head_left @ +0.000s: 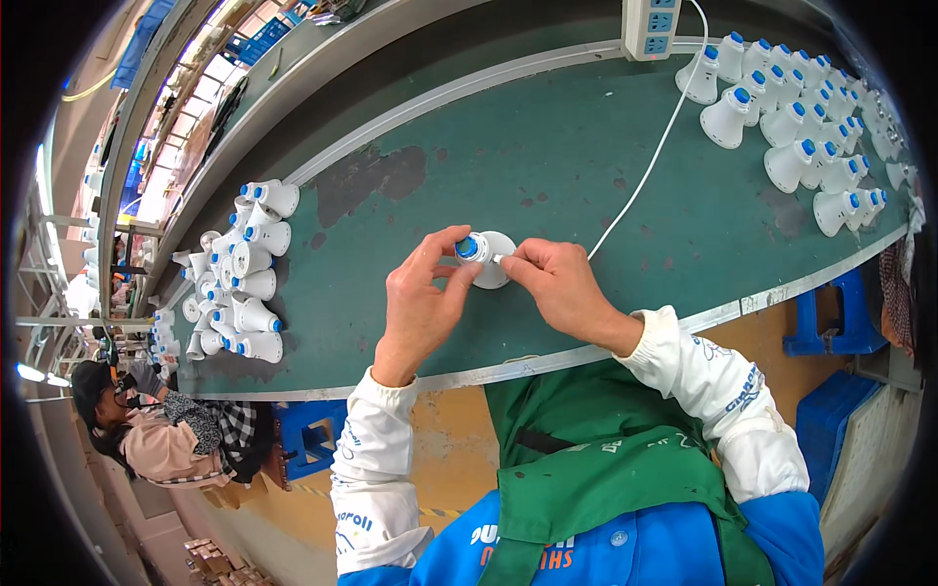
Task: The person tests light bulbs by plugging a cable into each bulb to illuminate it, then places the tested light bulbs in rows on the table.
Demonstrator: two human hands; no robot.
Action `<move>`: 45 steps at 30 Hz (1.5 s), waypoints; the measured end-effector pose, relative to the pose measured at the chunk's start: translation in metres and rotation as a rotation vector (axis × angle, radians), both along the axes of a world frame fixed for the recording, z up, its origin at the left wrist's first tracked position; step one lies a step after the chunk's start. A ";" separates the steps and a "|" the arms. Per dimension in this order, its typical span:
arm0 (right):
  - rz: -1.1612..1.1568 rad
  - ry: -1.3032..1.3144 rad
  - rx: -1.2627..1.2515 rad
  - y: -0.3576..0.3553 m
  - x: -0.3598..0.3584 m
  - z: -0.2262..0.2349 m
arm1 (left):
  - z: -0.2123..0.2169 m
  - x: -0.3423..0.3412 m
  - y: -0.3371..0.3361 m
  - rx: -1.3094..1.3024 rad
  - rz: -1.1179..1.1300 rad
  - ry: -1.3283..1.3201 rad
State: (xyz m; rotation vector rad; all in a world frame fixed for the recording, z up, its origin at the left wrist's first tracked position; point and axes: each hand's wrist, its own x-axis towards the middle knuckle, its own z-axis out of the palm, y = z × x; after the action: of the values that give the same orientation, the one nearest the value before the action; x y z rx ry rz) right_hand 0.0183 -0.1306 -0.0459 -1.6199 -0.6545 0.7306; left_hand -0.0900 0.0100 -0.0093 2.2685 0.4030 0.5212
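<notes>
A white cone-shaped lamp housing (497,274) with a blue cap (467,246) stands on the green table (469,176), in front of me. My left hand (418,298) grips it by the neck, fingers and thumb closed round the capped end. My right hand (569,288) pinches a small white plug (497,259) against the side of the housing. A white cable (645,174) runs from the power strip to behind my right hand. Its last stretch is hidden by my fingers, which also cover most of the plug.
Several similar white housings (254,259) are heaped at the table's left end, many on their sides. More housings (787,166) stand grouped at the far right. A white power strip (649,29) sits at the back edge. Blue stools (833,317) are below the table; a seated person (166,430) is at the left.
</notes>
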 end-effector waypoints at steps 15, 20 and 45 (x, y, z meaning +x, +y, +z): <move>-0.056 0.214 0.061 0.002 -0.011 -0.009 | -0.006 0.005 -0.001 0.103 0.002 -0.088; -0.036 0.160 0.047 0.002 -0.011 -0.010 | -0.008 0.006 0.001 0.100 -0.018 -0.120; 0.202 0.137 -0.154 0.014 0.022 0.009 | -0.009 0.004 -0.006 0.204 0.023 -0.060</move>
State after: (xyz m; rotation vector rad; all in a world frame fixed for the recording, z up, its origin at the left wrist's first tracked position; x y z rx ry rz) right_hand 0.0407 -0.1167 -0.0373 -1.6411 -0.6817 1.0525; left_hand -0.0863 0.0038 -0.0179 2.4388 0.3609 0.6666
